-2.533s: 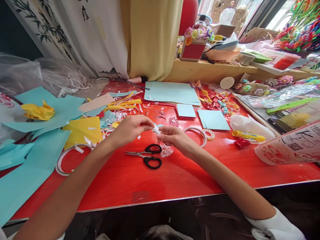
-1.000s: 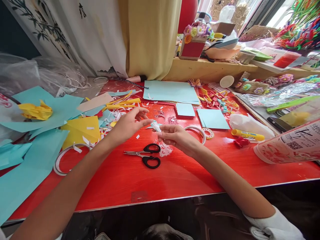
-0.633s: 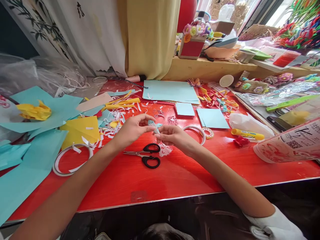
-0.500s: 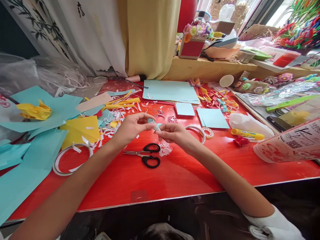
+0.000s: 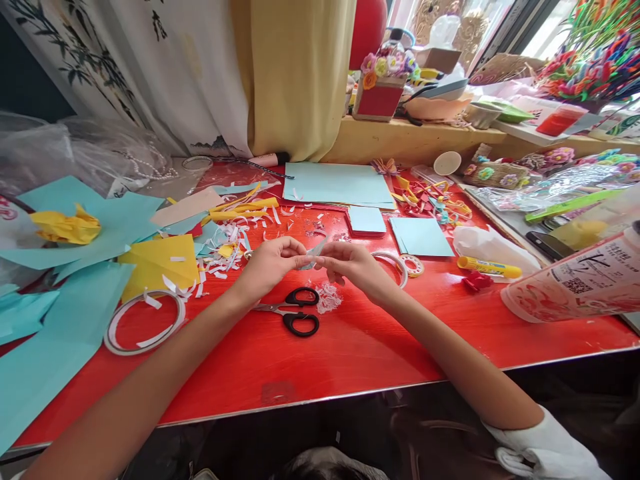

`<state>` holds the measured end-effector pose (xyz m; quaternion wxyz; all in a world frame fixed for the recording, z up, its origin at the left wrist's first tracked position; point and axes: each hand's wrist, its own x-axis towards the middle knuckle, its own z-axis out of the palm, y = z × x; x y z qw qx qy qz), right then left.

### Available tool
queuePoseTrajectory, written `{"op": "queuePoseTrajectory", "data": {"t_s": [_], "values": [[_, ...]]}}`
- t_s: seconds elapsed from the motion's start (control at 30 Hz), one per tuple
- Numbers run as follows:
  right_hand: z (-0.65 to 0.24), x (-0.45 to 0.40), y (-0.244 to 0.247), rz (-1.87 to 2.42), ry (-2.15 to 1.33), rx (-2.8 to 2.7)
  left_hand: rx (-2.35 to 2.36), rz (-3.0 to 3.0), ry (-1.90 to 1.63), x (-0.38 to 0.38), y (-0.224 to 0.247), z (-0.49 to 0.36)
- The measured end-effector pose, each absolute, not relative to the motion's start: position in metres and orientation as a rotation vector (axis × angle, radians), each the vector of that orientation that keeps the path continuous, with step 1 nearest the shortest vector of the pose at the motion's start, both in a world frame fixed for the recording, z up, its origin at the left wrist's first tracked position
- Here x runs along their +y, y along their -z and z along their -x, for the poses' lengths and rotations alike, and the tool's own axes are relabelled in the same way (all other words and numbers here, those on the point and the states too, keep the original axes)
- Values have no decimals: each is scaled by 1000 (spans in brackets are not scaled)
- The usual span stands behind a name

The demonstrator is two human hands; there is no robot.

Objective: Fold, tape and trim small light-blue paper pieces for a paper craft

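Observation:
Between my two hands is a small light-blue paper piece (image 5: 317,249), partly hidden by the fingers. My left hand (image 5: 275,263) pinches its left side, and my right hand (image 5: 347,263) grips it from the right, with the fingertips nearly touching. Black-handled scissors (image 5: 301,324) lie on the red table (image 5: 220,373) just below, blades pointing left. Beside their handles is a small heap of whitish shreds (image 5: 329,297). Behind my hands lie a stack of small blue squares (image 5: 367,219) and larger blue squares (image 5: 423,237).
At the left are a tape roll (image 5: 111,327), yellow paper (image 5: 160,263) and a big blue paper flower (image 5: 125,213). Another tape roll (image 5: 400,267), a glue stick (image 5: 489,267) and a large cup (image 5: 575,283) stand or lie at the right. Blue sheets (image 5: 337,183) lie at the back.
My hands have drawn closer around the blue paper piece, which is turned and now points up between the fingertips. The whole view has shifted slightly.

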<state>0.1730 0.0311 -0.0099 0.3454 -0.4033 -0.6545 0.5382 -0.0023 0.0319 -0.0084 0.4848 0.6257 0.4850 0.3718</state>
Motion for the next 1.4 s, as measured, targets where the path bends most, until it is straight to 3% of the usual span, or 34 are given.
{"op": "queuePoseTrajectory", "data": {"t_s": [0.23, 0.5, 1.13, 1.27, 1.4], "values": [[-177, 32, 9, 1018, -1144, -1897, 1118, -1706, -756, 32, 7, 5], [-173, 32, 13, 994, -1478, -1670, 1099, -1576, -894, 28, 4, 2], [-170, 26, 3, 1056, -1607, -1530, 1087, -1417, -1030, 25, 6, -4], [-170, 26, 7, 1027, -1573, -1521, 1316, -1761, -1181, 24, 9, -3], [-171, 24, 9, 1012, -1454, -1568, 1383, -2549, -1231, 23, 7, 3]]}}
